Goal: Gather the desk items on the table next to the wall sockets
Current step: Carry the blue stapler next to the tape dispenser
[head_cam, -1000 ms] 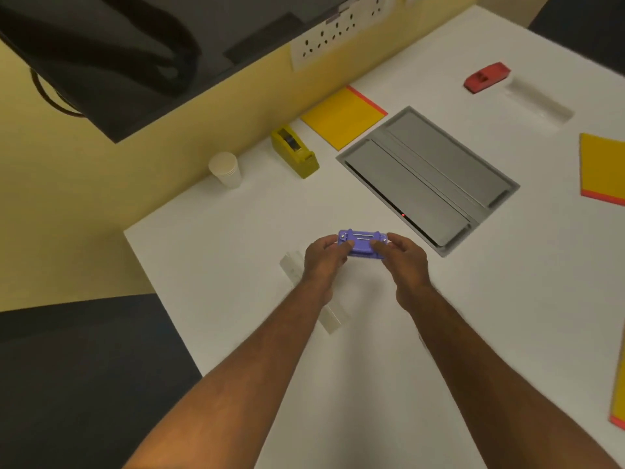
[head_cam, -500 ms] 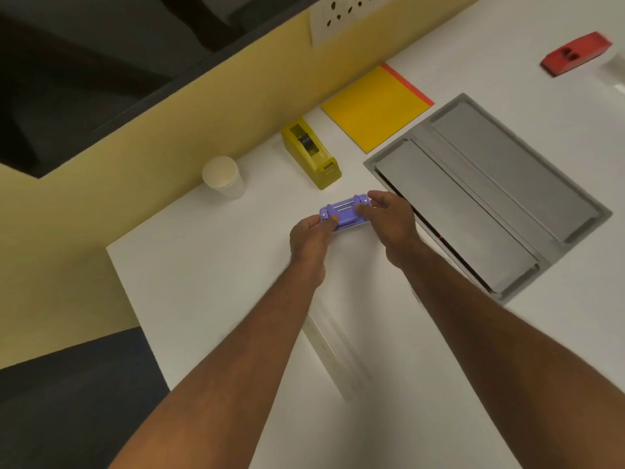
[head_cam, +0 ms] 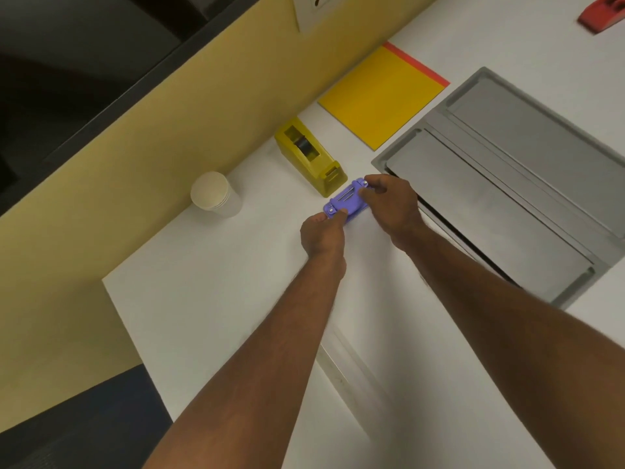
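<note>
1. White counter (head_cam: 209,299) runs along the yellow wall; the wall socket (head_cam: 309,6) sits at the top edge of view.
2. Grey recessed panel (head_cam: 507,184) lies right of the hands.
3. Yellow pad (head_cam: 378,99) and yellow tape dispenser (head_cam: 309,155) already sit near the wall, below the socket.
4. Paper cup (head_cam: 213,194) stands left of the dispenser.
5. Purple hole punch (head_cam: 346,199) lies just beside the dispenser's near end, long axis diagonal, near-left to far-right.
6. Left hand (head_cam: 323,236) pinches its near end; right hand (head_cam: 392,204) grips the far end. Both are equally close; judged nearly placed.
</note>
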Demonstrator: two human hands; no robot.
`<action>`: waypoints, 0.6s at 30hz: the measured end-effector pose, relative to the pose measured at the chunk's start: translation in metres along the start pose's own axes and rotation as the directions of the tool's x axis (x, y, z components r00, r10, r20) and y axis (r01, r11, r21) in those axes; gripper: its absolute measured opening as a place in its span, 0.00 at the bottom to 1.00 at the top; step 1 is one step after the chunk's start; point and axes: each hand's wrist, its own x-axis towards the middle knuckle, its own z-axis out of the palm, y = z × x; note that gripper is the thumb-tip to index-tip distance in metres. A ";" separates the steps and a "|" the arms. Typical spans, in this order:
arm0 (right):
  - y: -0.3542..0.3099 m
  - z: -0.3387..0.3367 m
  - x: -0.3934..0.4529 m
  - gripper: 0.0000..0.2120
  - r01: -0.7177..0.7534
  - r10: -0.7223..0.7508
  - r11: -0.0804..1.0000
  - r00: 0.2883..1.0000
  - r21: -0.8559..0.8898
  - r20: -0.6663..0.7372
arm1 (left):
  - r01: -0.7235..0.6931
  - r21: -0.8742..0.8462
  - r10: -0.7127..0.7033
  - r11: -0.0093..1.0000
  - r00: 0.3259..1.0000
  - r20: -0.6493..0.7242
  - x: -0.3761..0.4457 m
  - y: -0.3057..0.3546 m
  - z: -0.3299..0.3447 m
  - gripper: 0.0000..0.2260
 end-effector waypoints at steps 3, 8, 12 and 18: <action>0.000 0.004 0.003 0.18 0.049 -0.047 0.995 0.999 -0.086 0.018 | 0.000 0.045 0.002 0.999 1.000 -0.026 0.005 -0.002 0.002 0.18; 0.004 0.006 0.002 0.20 0.070 -0.070 0.990 0.998 -0.122 0.011 | -0.044 0.137 0.046 0.990 0.999 -0.009 0.012 -0.002 0.001 0.18; 0.004 0.008 0.003 0.20 0.091 -0.091 0.982 0.996 -0.163 0.005 | -0.059 0.176 0.061 0.983 0.998 -0.007 0.017 -0.005 0.002 0.18; 0.003 0.009 0.002 0.20 0.067 -0.064 0.984 0.998 -0.165 0.021 | -0.063 0.198 0.063 0.978 0.998 0.006 0.019 -0.008 0.002 0.18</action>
